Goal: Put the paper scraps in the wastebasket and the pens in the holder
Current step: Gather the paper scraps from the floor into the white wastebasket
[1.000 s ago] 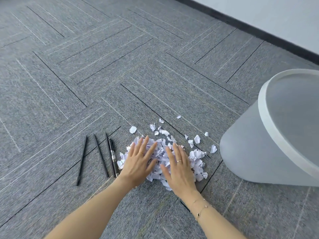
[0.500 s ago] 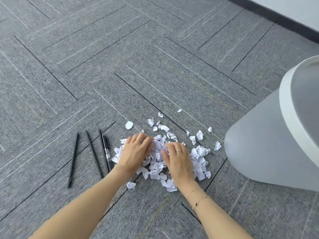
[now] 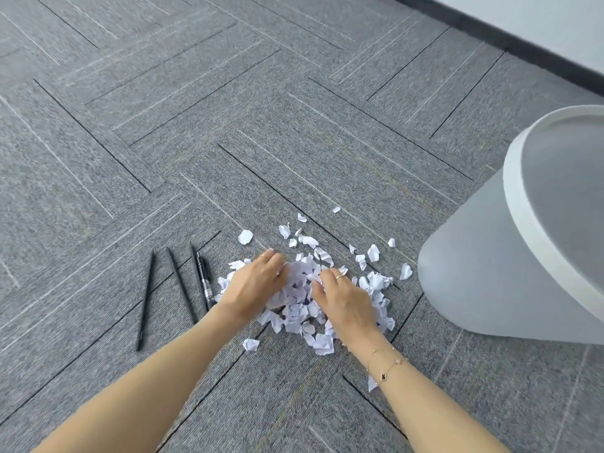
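A heap of white paper scraps lies on the grey carpet in front of me. My left hand and my right hand press into the heap from either side, fingers curled around a bunch of scraps between them. Loose scraps lie scattered beyond the heap. Several black pens lie side by side on the carpet just left of my left hand. The translucent grey wastebasket with a white rim stands at the right. No pen holder is in view.
Grey carpet tiles stretch away to a white wall with a dark skirting board at the upper right. One scrap lies near my left forearm and another under my right wrist.
My hands went from lying flat on the heap with fingers spread to curled inward, bunching scraps between them. The camera shifted, so the wastebasket sits further right.
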Available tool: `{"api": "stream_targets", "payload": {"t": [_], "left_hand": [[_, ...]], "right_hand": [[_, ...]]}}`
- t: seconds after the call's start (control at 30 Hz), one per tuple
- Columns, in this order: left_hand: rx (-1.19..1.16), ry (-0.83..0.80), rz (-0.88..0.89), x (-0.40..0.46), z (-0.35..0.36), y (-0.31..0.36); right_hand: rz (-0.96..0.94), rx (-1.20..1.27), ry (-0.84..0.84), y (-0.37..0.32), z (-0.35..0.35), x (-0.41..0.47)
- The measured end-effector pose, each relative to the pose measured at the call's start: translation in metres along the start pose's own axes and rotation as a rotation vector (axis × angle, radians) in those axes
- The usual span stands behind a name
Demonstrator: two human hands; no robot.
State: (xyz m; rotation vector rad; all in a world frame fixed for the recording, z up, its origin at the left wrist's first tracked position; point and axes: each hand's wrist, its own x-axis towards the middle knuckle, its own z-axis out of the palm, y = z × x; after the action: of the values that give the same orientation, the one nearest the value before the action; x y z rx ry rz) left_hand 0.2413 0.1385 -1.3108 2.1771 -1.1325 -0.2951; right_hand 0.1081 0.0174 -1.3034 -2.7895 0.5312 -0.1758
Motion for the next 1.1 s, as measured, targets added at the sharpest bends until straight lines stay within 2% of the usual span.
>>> {"api": "stream_targets", "payload": {"t": [0.1,0.2,0.47,0.6,0.9,1.1], "left_hand": [[-0.083,-0.017,-0.017,-0.001,-0.005,0.007],[-0.059,-0.029,-0.01,0.0,-0.015,0.016],[0.109,-0.158,-0.038,0.004,-0.047,0.039],[0.185,-0.16,0.004,0.008,-0.072,0.051],[0.203,-0.08,0.077,0.034,-0.12,0.093],[0.24,-0.03,0.195,0.065,-0.151,0.147]], "right_hand": [[0.006,0.071,-0.033,-0.002,-0.007,0.002],[0.003,0.098,-0.045,-0.006,-0.018,0.004],[0.024,0.158,-0.094,-0.015,-0.054,0.001],[0.037,0.205,-0.077,-0.019,-0.08,0.004],[-0.066,0.187,0.047,-0.036,-0.166,0.015],[-0.085,0.202,0.223,-0.03,-0.244,0.021]]}}
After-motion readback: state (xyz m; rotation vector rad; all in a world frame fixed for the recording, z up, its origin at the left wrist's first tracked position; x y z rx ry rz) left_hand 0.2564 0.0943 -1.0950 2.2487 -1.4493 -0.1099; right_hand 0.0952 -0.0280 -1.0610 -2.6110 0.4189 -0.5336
